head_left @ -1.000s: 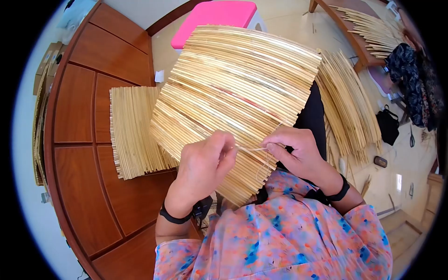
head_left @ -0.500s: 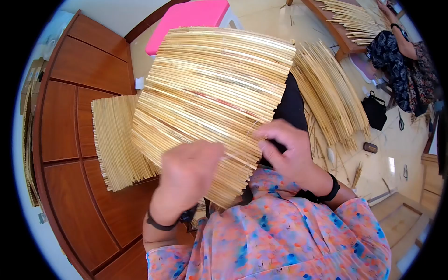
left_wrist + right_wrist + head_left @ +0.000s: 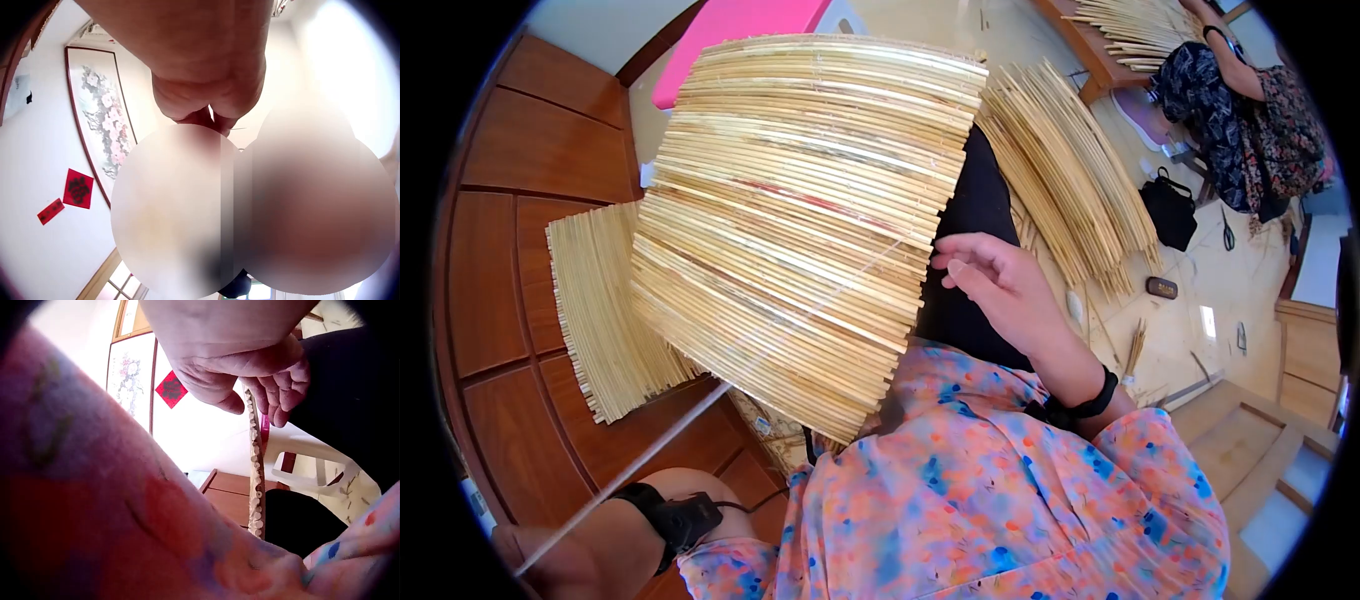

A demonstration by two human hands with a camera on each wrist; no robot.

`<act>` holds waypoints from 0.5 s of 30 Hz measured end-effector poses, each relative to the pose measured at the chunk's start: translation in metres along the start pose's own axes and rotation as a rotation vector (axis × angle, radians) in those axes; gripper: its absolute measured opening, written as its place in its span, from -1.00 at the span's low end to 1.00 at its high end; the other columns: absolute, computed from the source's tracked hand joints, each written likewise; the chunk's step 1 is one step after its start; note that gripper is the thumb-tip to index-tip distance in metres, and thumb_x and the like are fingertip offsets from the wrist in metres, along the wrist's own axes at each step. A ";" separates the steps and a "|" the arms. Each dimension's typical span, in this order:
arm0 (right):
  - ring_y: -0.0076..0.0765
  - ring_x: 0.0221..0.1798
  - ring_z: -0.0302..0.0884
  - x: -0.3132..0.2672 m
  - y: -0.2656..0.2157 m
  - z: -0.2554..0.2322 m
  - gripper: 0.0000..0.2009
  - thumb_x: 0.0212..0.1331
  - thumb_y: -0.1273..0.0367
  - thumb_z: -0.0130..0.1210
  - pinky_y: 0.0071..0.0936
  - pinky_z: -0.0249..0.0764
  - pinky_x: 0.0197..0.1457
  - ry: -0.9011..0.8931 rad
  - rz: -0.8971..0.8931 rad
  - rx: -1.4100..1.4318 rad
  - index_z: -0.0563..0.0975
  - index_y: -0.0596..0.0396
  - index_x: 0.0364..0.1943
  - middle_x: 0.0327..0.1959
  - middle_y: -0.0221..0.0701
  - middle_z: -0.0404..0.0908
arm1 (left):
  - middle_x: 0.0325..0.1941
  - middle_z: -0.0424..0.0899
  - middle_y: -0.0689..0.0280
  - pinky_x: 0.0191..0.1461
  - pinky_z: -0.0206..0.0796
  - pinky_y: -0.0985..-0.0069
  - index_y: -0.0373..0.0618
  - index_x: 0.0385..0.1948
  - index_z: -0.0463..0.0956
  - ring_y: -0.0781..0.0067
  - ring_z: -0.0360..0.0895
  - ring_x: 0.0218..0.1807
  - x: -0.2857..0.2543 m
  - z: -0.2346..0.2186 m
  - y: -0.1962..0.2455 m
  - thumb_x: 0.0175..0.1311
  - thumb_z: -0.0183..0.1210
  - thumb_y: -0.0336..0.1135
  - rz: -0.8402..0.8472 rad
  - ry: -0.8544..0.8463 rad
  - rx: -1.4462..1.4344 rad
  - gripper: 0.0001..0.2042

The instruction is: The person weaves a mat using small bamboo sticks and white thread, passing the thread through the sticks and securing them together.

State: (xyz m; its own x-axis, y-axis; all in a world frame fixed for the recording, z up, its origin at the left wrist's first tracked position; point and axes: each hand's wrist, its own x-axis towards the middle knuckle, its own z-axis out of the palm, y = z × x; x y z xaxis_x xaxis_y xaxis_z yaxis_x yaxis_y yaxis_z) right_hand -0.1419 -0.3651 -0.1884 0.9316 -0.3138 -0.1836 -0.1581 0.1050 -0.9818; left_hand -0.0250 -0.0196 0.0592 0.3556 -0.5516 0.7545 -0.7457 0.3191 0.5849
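A mat of straw-coloured stalks point(image 3: 800, 160) lies across the lap, and its sawn edge point(image 3: 255, 481) shows end-on in the right wrist view. A pale thread point(image 3: 645, 457) runs taut from near the mat's right side over its front edge to my left hand point(image 3: 565, 562), blurred at the lower left. That hand point(image 3: 209, 81) pinches the thread, thumb and fingers together in the left wrist view. Beside the mat's right edge is my right hand point(image 3: 1008, 292), fingers loosely bent and thumb apart; the right wrist view shows this hand point(image 3: 244, 365) close to the edge, contact unclear.
A second mat point(image 3: 610, 320) rests against brown wooden panels point(image 3: 490, 280) on the left. A stalk bundle point(image 3: 1065, 170), a black bag point(image 3: 1169, 212) and scissors point(image 3: 1228, 230) lie on the right. A pink-topped stool point(image 3: 735, 35) is behind; another person point(image 3: 1250, 110) sits at upper right.
My left hand has swept down and left, away from the mat, drawing the thread out long. My right hand has parted from the thread and stays by the mat's right edge. The head view has shifted.
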 end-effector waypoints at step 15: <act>-0.64 -0.47 0.36 0.022 0.020 0.028 -0.79 0.27 0.36 0.12 -0.51 0.35 -0.41 -0.014 0.020 0.119 0.56 0.31 -0.33 -0.55 -0.41 0.55 | 0.12 0.61 0.24 -0.14 0.55 0.46 0.29 0.45 0.08 0.51 0.63 -0.05 0.021 0.056 -0.054 0.47 0.02 -0.17 0.059 0.090 -0.321 -0.46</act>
